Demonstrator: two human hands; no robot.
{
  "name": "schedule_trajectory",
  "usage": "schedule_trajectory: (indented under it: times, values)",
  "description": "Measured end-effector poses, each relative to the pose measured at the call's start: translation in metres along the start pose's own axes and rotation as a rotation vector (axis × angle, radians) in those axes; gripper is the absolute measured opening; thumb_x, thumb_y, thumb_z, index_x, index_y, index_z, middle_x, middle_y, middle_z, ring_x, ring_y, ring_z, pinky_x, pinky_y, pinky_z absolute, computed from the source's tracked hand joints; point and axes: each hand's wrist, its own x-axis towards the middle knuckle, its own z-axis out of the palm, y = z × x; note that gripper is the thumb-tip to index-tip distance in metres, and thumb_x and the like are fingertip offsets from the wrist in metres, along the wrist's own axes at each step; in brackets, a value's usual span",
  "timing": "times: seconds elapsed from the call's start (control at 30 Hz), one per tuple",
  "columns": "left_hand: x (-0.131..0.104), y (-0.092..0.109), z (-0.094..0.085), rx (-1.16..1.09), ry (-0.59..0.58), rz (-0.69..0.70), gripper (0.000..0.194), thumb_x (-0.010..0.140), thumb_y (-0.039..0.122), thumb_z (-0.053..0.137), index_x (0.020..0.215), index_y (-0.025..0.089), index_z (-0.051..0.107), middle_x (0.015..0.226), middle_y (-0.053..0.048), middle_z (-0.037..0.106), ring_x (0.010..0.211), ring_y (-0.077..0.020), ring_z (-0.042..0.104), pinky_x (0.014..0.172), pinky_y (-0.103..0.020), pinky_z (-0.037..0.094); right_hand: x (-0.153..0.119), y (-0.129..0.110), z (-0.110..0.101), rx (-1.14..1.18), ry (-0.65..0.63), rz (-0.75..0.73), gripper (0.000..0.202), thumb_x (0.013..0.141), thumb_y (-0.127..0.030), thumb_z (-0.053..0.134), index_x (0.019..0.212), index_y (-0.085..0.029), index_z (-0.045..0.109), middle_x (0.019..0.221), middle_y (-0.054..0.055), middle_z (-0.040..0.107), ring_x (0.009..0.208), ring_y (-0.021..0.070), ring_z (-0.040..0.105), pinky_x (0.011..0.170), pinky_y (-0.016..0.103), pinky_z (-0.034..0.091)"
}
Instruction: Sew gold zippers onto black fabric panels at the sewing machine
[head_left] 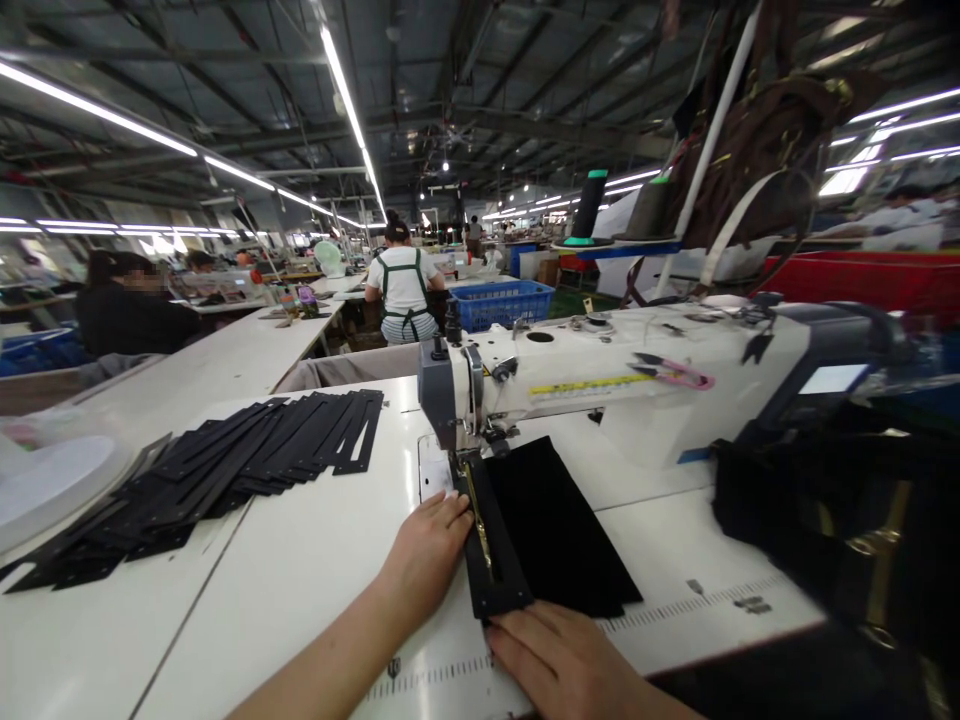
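Observation:
A black strip with a gold zipper (480,525) in its slot lies under the needle area of a white sewing machine (637,370). Attached or beneath it, a wider black fabric piece (562,530) spreads to the right. My left hand (427,545) lies flat along the strip's left edge, fingers stretched out toward the presser foot. At the near end of the strip, my right hand (566,655) holds its lower edge between closed fingers; the thumb is hidden.
Several black slotted strips (247,450) lie fanned out at the left. Pink-handled snips (675,372) rest on the machine arm. Black pieces with gold hardware (847,540) are heaped at the right. Beyond stand a blue basket (502,305) and a seated person (405,285).

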Motion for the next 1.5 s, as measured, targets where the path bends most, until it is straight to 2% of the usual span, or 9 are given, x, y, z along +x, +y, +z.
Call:
schedule_trajectory:
  times: [0.07,0.17,0.3,0.4,0.5,0.87,1.07,1.33,1.5]
  values:
    - [0.001,-0.002,0.001,-0.014,-0.005,-0.006,0.027,0.073,0.001,0.055,0.097,0.010,0.063,0.106,-0.012,0.065,0.097,-0.0249,0.061,0.087,-0.041,0.050,0.002,0.004,-0.005,0.000,0.012,0.086,0.021,0.088,-0.019,0.044,0.089,-0.010,0.063,0.084,0.010,0.066,0.074,0.0196,0.059,0.066,0.030,0.051]
    - [0.002,-0.005,0.001,-0.037,-0.024,-0.007,0.026,0.074,0.001,0.054,0.096,0.011,0.064,0.105,-0.011,0.065,0.095,-0.0242,0.062,0.086,-0.041,0.051,0.006,0.011,-0.009,-0.034,-0.060,0.218,0.028,0.083,-0.033,0.055,0.096,-0.009,0.062,0.088,0.012,0.064,0.082,0.0257,0.057,0.071,0.040,0.051]
    - [0.003,-0.005,0.000,-0.043,-0.044,-0.005,0.027,0.074,0.002,0.054,0.097,0.012,0.063,0.106,-0.010,0.065,0.096,-0.0230,0.061,0.086,-0.039,0.051,0.007,0.014,-0.004,-0.124,-0.163,0.029,0.012,0.079,-0.009,0.054,0.086,-0.008,0.063,0.077,0.011,0.064,0.072,0.0244,0.058,0.061,0.038,0.052]
    - [0.002,-0.001,0.000,-0.031,-0.035,-0.013,0.027,0.075,0.002,0.053,0.098,0.011,0.062,0.106,-0.011,0.065,0.098,-0.0231,0.060,0.090,-0.042,0.048,0.003,0.013,0.002,-0.139,-0.136,-0.059,0.023,0.078,-0.001,0.044,0.087,-0.006,0.064,0.089,0.016,0.065,0.087,0.0268,0.058,0.074,0.039,0.052]
    - [-0.001,0.003,0.002,-0.015,-0.005,-0.016,0.026,0.077,0.003,0.051,0.100,0.010,0.061,0.106,-0.012,0.065,0.099,-0.0229,0.060,0.095,-0.046,0.043,-0.002,0.013,0.005,-0.103,-0.114,-0.049,0.026,0.078,-0.001,0.041,0.087,-0.005,0.065,0.091,0.016,0.066,0.092,0.0263,0.059,0.082,0.037,0.051]
    - [0.005,-0.001,0.002,-0.014,0.025,0.008,0.025,0.079,0.004,0.045,0.098,0.012,0.061,0.102,-0.011,0.066,0.097,-0.0205,0.061,0.094,-0.042,0.045,-0.001,0.022,0.017,0.024,-0.053,0.116,0.028,0.083,-0.006,0.039,0.096,-0.008,0.063,0.086,0.013,0.068,0.078,0.0199,0.063,0.072,0.027,0.055]
    - [0.010,-0.012,0.007,0.020,-0.001,0.043,0.025,0.079,0.003,0.045,0.098,0.011,0.060,0.102,-0.012,0.065,0.097,-0.0212,0.060,0.093,-0.042,0.046,0.008,0.029,0.015,0.003,-0.124,0.053,0.025,0.079,-0.003,0.041,0.081,-0.010,0.065,0.079,0.010,0.067,0.072,0.0222,0.062,0.068,0.031,0.054]
    - [0.019,-0.023,0.011,-0.061,0.005,-0.019,0.024,0.078,0.004,0.049,0.098,0.013,0.057,0.089,-0.009,0.061,0.088,-0.0221,0.059,0.080,-0.038,0.053,0.017,0.047,0.028,-0.036,-0.199,0.057,0.020,0.080,-0.004,0.044,0.076,-0.010,0.062,0.073,0.007,0.064,0.067,0.0202,0.059,0.057,0.030,0.051]
    - [0.022,-0.032,0.017,-0.094,0.017,-0.062,0.024,0.075,0.003,0.049,0.094,0.014,0.057,0.087,-0.008,0.059,0.084,-0.0214,0.058,0.074,-0.035,0.054,0.021,0.056,0.036,-0.043,-0.279,0.100,0.014,0.082,-0.006,0.048,0.080,-0.012,0.061,0.077,0.005,0.064,0.070,0.0192,0.058,0.059,0.030,0.049]
